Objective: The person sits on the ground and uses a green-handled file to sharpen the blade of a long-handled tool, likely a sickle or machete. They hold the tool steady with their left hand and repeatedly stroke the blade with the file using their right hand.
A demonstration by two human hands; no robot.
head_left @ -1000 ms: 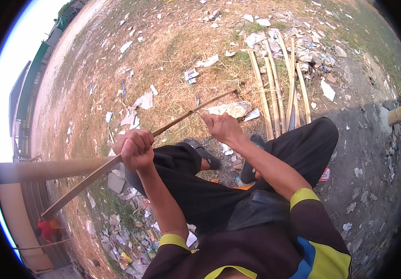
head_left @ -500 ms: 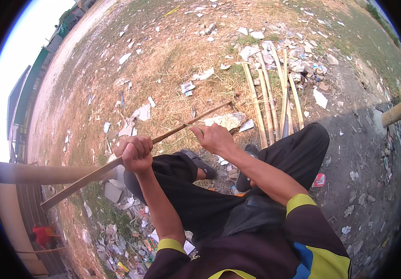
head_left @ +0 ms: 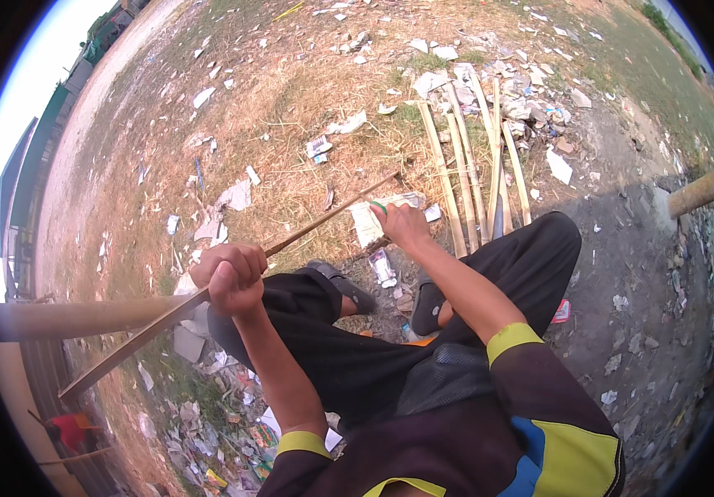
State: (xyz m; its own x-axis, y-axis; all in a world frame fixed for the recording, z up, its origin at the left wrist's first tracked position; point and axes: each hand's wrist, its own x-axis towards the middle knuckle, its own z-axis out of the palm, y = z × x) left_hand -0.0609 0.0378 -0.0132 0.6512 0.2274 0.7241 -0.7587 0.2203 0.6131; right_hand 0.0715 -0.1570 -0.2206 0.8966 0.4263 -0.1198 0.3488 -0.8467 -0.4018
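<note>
Left grip (head_left: 231, 277) tight around strip (head_left: 133, 343)

A long, narrow brown strip (head_left: 133, 345) is held diagonally in the left hand (head_left: 231, 280); a small green object (head_left: 378, 205), mostly hidden, is gripped in the right hand (head_left: 402, 225).

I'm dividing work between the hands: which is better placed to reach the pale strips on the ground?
Probably the right hand: it is nearer the pale strips, though a small green thing shows at its thumb. The left hand is farther off and closed around the long brown strip.
</note>
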